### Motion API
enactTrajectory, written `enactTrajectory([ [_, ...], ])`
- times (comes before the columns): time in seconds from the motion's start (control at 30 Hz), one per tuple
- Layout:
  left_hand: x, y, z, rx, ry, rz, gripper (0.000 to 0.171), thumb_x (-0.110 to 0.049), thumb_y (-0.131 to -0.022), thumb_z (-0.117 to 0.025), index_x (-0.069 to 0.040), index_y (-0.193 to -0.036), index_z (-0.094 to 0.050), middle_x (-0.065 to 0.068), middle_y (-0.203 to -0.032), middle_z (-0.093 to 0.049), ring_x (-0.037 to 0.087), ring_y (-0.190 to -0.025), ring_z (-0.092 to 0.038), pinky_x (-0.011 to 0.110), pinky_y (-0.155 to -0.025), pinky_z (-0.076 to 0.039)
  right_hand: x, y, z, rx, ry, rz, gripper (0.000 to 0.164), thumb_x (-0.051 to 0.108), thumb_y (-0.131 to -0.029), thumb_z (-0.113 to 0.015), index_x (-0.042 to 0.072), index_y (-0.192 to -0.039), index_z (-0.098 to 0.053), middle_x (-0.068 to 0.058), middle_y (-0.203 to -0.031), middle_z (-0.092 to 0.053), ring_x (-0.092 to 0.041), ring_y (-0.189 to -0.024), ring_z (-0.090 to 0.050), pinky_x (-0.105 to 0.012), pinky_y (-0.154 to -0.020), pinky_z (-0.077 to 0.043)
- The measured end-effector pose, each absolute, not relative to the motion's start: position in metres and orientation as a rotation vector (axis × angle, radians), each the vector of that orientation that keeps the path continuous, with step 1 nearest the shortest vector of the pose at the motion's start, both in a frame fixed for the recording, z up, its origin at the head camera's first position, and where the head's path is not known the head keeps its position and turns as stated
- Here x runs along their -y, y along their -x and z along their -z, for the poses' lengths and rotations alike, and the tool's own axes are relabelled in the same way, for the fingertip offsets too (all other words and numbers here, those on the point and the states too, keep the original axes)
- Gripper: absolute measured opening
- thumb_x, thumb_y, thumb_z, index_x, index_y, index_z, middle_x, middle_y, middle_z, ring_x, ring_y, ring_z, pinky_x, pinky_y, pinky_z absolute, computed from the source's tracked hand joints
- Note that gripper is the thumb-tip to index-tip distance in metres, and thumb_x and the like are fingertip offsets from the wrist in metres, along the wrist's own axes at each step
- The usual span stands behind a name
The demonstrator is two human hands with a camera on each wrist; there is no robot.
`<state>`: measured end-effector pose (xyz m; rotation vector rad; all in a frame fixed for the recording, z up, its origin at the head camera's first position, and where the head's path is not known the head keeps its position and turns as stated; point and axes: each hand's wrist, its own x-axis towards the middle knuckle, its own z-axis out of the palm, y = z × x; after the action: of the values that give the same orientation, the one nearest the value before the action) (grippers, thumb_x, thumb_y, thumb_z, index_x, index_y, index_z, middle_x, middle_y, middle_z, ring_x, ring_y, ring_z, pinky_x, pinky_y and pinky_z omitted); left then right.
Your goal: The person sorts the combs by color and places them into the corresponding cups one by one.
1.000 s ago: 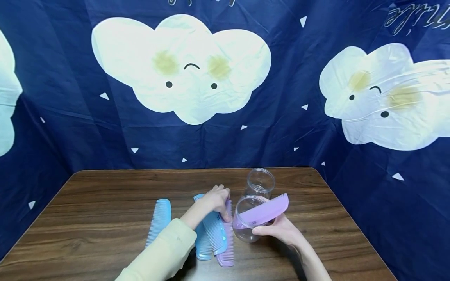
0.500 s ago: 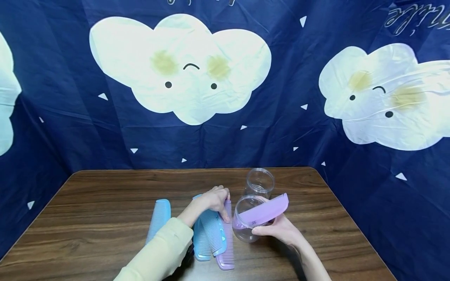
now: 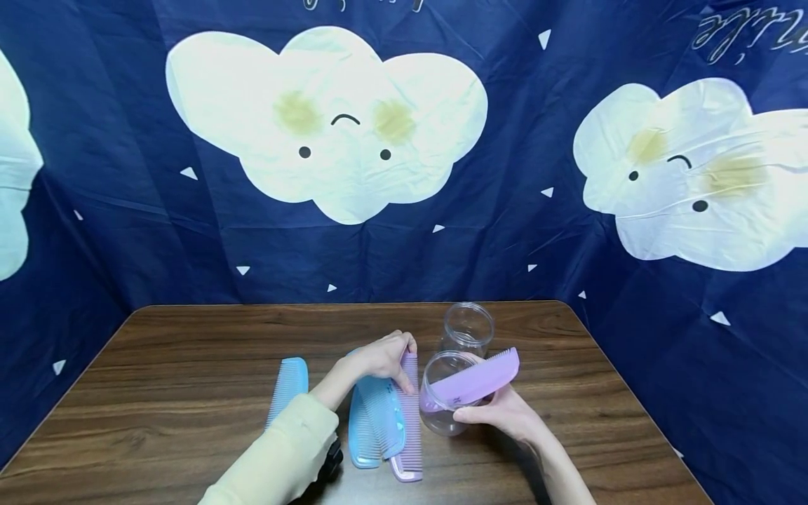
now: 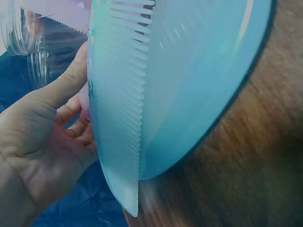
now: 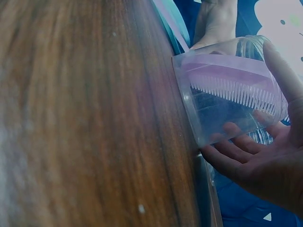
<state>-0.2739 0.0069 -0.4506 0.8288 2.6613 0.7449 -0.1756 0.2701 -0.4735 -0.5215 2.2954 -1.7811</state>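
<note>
From where I steer, the largest thing is the blue backdrop (image 3: 353,259), printed with three white clouds (image 3: 353,175), one cut off at the left. In front of it sits one brown tabletop (image 3: 177,372); its far edge runs along the cloth with rounded corners, and its side edges spread toward me. I have a wide stretch of wood from the leftmost comb to the left edge, a smaller one right of the right forearm, and hardly any gap in the middle. I count two hands. The left hand (image 3: 384,356), below a pale sleeve (image 3: 284,449), reaches over the combs and pinches one purple comb (image 3: 412,428) at its far end between thumb and fingers. The right hand (image 3: 499,412) is curled partway round the front jar (image 3: 442,422), thumb on the near side. Jars number two, both clear: the rear jar (image 3: 466,326) stands just behind, near the far edge; I can't tell whether they touch. Combs total five. The other purple comb (image 3: 482,377) leans in the front jar, one end out past the rim. Three are blue: the left blue comb (image 3: 288,386) lies apart, while the upper blue comb (image 3: 388,415) overlaps the lower blue comb (image 3: 362,435) and the first purple one's edge.
</note>
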Motion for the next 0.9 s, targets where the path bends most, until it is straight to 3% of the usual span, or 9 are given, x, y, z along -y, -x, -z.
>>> enactTrajectory([
  [0.53,0.006,0.277,0.451,-2.591,-0.828,-1.241,0.062,-0.011,-0.066,-0.095,-0.007,-0.12,-0.064,0.012,-0.113,-0.063,0.019,-0.101,-0.057,0.032,-0.088,-0.051,-0.27,0.174,0.475,-2.307,0.541,1.784,0.089,0.01,-0.08,-0.085,0.006,-0.156,-0.038,-0.019,-0.133,-0.066,-0.006,-0.114,-0.062,-0.021,-0.098,-0.047],
  [0.9,0.009,0.275,0.45,-2.436,-0.83,-1.426,0.063,-0.004,-0.072,-0.09,-0.006,-0.127,-0.059,0.013,-0.107,-0.068,0.016,-0.091,-0.063,0.026,-0.077,-0.054,-0.269,0.175,0.474,-2.287,0.535,1.784,0.089,0.01,-0.081,-0.085,0.01,-0.156,-0.038,-0.017,-0.138,-0.064,-0.006,-0.117,-0.061,-0.021,-0.101,-0.046],
])
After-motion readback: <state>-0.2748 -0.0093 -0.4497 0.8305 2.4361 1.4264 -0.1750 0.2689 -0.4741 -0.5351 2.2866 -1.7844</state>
